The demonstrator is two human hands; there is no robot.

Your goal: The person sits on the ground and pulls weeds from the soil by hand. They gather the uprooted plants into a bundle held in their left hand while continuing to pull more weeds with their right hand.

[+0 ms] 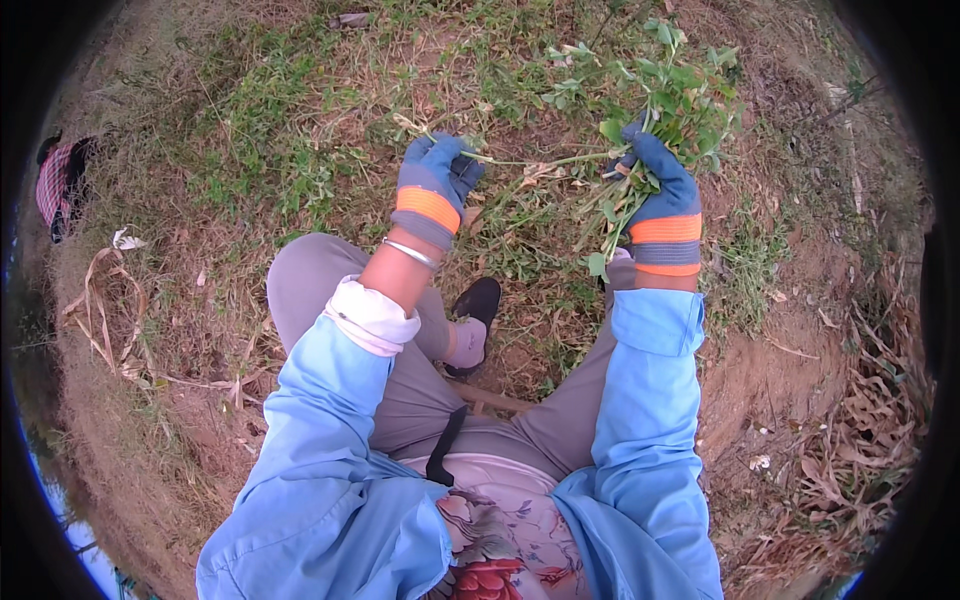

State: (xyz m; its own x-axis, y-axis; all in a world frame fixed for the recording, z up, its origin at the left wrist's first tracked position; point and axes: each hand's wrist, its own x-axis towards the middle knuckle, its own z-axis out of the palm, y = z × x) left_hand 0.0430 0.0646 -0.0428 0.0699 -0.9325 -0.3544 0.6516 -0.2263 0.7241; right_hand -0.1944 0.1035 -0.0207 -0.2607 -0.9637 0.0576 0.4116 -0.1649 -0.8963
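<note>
My right hand (660, 180), in a blue glove with an orange and grey cuff, is closed around a bunch of leafy green plants (685, 95). The leaves fan out above the fist, and thinner stems hang below it. One long pale stem (540, 161) runs from the bunch across to my left hand (435, 180). That hand wears a matching glove and pinches the stem near its end. Both hands are raised in front of my knees, a forearm's length apart. The fingertips of the right hand are partly hidden by the leaves.
Weeds and grass (290, 150) cover the ground ahead. My shoe (475, 325) rests between my knees. A red checked cloth or bag (58, 190) lies at the far left, dry curled leaves (105, 300) nearer. Dried husks (860, 450) are heaped at the right beside bare soil (770, 390).
</note>
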